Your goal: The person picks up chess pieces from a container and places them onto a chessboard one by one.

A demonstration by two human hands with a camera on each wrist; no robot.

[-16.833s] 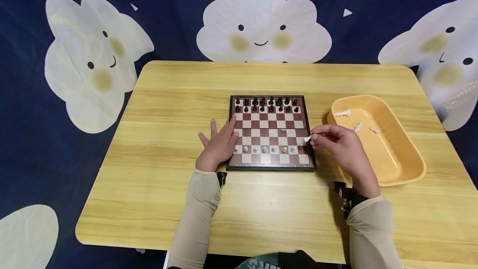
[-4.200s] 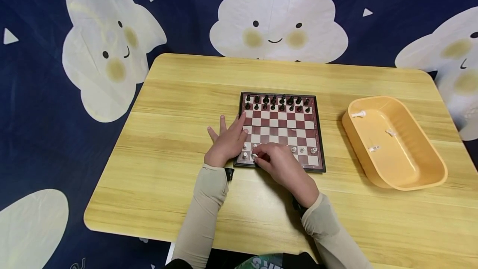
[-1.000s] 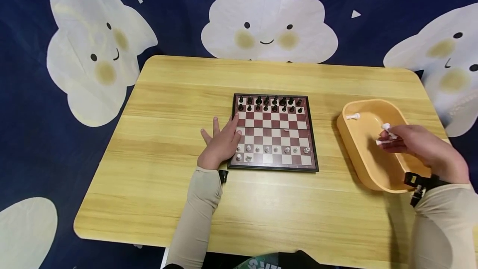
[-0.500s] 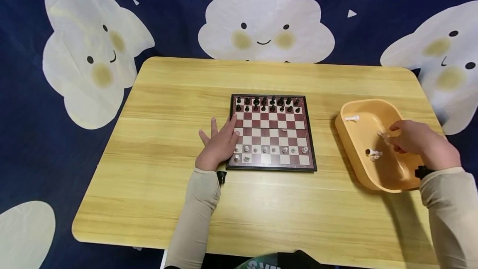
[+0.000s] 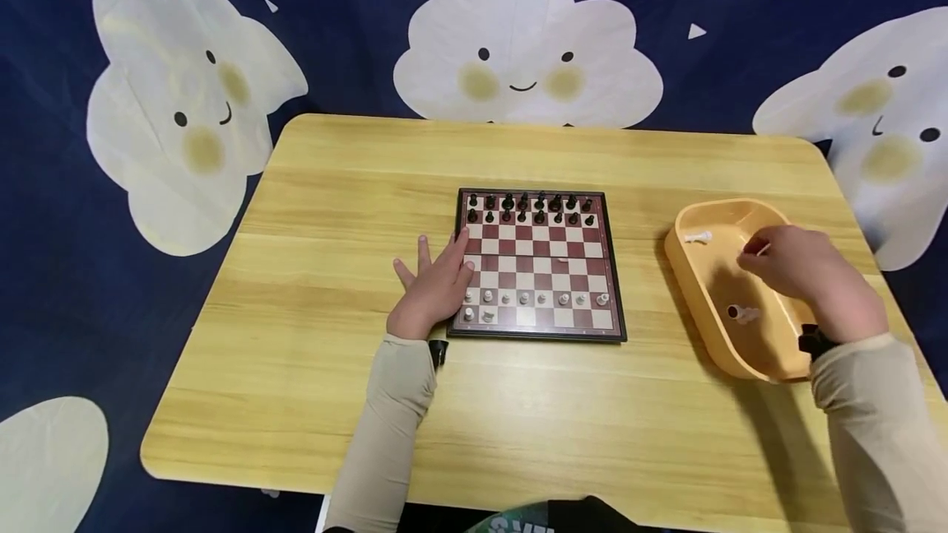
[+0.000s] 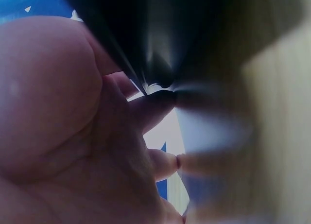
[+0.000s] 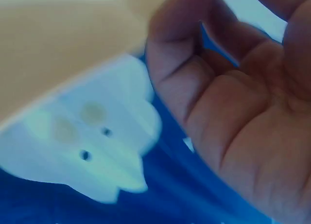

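My left hand (image 5: 433,294) rests with spread fingers against the left edge of the chessboard (image 5: 518,270); its palm (image 6: 63,122) shows close up in the left wrist view. Over the yellow bin my right hand (image 5: 803,270) has thumb and forefinger together, with a sliver of a white chess piece (image 5: 763,250) showing between them. Its kind is hidden by the fingers. Black chess pieces (image 5: 523,202) fill the two far rows. White pawns (image 5: 524,298) line a near row, and behind them on the left stand a white rook (image 5: 469,314) and a white knight (image 5: 489,315).
The yellow bin (image 5: 685,294) stands right of the board. Inside lie a white chess piece (image 5: 699,237) near the far left corner and more white pieces (image 5: 743,313) near the left wall. A wooden table (image 5: 296,352) carries everything, before a blue cloud-patterned cloth (image 5: 341,31).
Since the oldest frame, the near white row gained a piece at its right end and two pieces came behind it. Lately my right hand let pieces drop in the bin and picked one up.
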